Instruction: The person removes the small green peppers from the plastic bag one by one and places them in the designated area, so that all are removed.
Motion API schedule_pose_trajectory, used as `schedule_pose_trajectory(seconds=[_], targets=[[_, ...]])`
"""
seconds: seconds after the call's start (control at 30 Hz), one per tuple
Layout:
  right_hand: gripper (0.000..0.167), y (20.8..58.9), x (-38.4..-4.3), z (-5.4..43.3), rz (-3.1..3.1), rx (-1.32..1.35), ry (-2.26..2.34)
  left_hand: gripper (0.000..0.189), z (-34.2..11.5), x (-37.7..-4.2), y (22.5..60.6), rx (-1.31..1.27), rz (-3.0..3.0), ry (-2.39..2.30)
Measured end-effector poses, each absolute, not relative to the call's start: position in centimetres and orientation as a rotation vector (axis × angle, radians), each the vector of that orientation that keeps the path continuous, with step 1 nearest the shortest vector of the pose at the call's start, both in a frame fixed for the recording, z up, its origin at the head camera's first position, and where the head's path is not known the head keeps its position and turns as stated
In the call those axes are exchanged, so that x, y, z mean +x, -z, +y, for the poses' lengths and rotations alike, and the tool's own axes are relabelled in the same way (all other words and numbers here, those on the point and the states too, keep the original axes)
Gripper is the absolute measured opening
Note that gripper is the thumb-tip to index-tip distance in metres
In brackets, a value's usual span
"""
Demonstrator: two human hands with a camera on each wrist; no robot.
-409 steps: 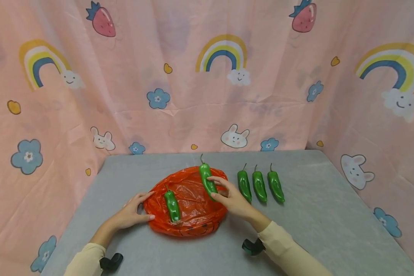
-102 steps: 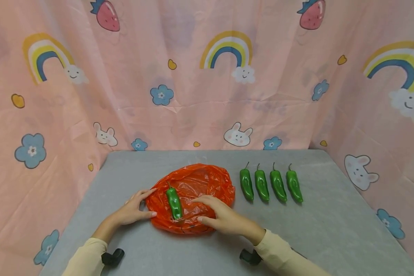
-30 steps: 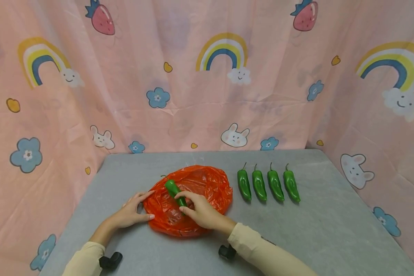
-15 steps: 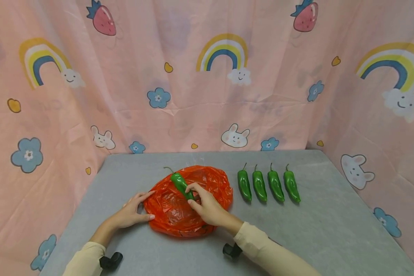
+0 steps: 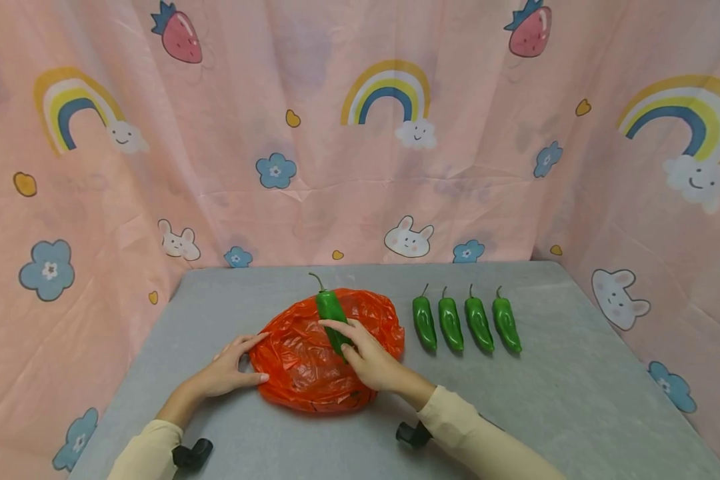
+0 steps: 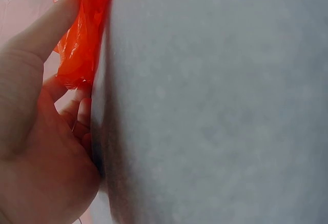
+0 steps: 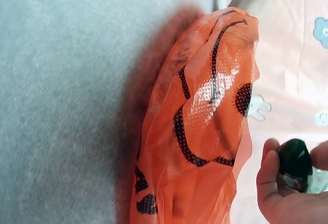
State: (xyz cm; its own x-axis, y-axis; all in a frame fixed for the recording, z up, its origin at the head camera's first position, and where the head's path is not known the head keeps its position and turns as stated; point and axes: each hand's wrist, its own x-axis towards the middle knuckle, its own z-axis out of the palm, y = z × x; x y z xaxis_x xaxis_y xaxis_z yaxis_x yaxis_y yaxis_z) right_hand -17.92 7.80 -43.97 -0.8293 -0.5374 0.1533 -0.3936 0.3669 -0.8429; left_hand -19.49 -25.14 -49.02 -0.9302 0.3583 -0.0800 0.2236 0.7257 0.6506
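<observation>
My right hand point(image 5: 369, 357) grips a green chili pepper point(image 5: 331, 308) over the middle of a red plastic bag point(image 5: 300, 373). The pepper's stem points up and away, and its lower end is partly hidden by the fingers. From the right wrist view, the pepper point(image 7: 295, 158) shows dark and end-on between thumb and fingers, beside the bag's printed side point(image 7: 205, 111). My left hand point(image 5: 225, 370) rests at the bag's left edge, thumb and index finger spread. The left wrist view has the thumb lying against the bag point(image 6: 84, 34).
Several green chili peppers point(image 5: 450, 325) lie side by side on the grey table point(image 5: 552, 400), right of the bag. A pink patterned curtain point(image 5: 312, 220) hangs behind and along both sides of the table. Black devices point(image 5: 193, 455) sit at the wrists.
Since 3.4 seconds ago, my right hand has taken the pepper from the bag's left part and moved it up and right. The right-hand row gained one pepper since the oldest frame. The left hand stayed.
</observation>
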Motion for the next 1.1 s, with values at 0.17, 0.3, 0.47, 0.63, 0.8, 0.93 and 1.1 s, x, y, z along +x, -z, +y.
schedule_pose_trajectory(seconds=[0.17,0.3,0.47,0.63,0.8,0.93,1.1], targets=[[0.055,44.1,-17.9,8.3,2.434,-0.82,1.491,0.087,-25.0,-19.5,49.0,0.464,2.734,-0.988],[0.052,44.3,-17.9,8.7,2.418,-0.789,1.536,0.087,-25.1,-19.5,49.0,0.467,2.741,-0.987],[0.048,44.4,-18.1,9.2,2.396,-0.782,1.563,0.087,-25.1,-19.5,49.1,0.472,2.744,-0.986],[0.051,44.6,-18.1,9.8,2.442,-0.824,1.544,0.087,-25.1,-19.4,49.1,0.462,2.736,-0.988],[0.058,44.6,-18.0,10.5,2.439,-0.891,1.551,0.087,-25.2,-19.5,49.2,0.457,2.731,-0.991],[0.059,44.4,-17.9,10.9,2.412,-0.895,1.571,0.087,-25.2,-19.5,49.2,0.457,2.732,-0.994],[0.058,44.1,-17.8,11.6,2.457,-0.901,1.539,0.087,-25.2,-19.5,49.2,0.459,2.733,-0.995]])
